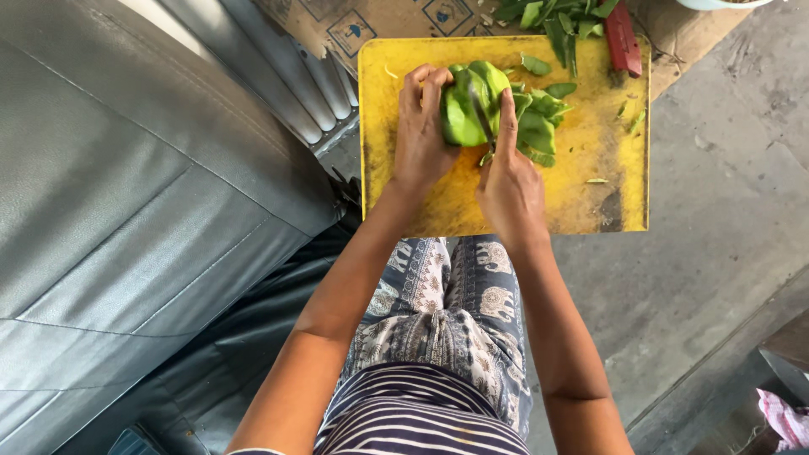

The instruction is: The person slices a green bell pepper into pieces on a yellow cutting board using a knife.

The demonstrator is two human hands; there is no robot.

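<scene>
Flattened brown cardboard [379,21] lies on the floor above the cutting board, its printed square handling symbols in dark blue near the top edge. At the top right corner the pale rim of a bowl [725,3] just shows — what it holds cannot be made out.

On the yellow cutting board [590,135], which lies on the concrete floor [725,194] and partly over the cardboard, the person's left hand [419,126] has its fingers curled over the left side of a bundle of green leaves [466,103], pinning it down. The right hand [508,181] is closed around a knife [482,118], the forefinger stretched along its back and the blade standing on the bundle. Just to the right of the blade lies a small heap of cut leaf pieces [539,126], touching the bundle. More uncut leaves [560,18] lie at the board's top edge, beside a red flat object [622,38] — possibly a sheath, though I cannot tell. A grey padded seat [126,211] fills the left side.
</scene>
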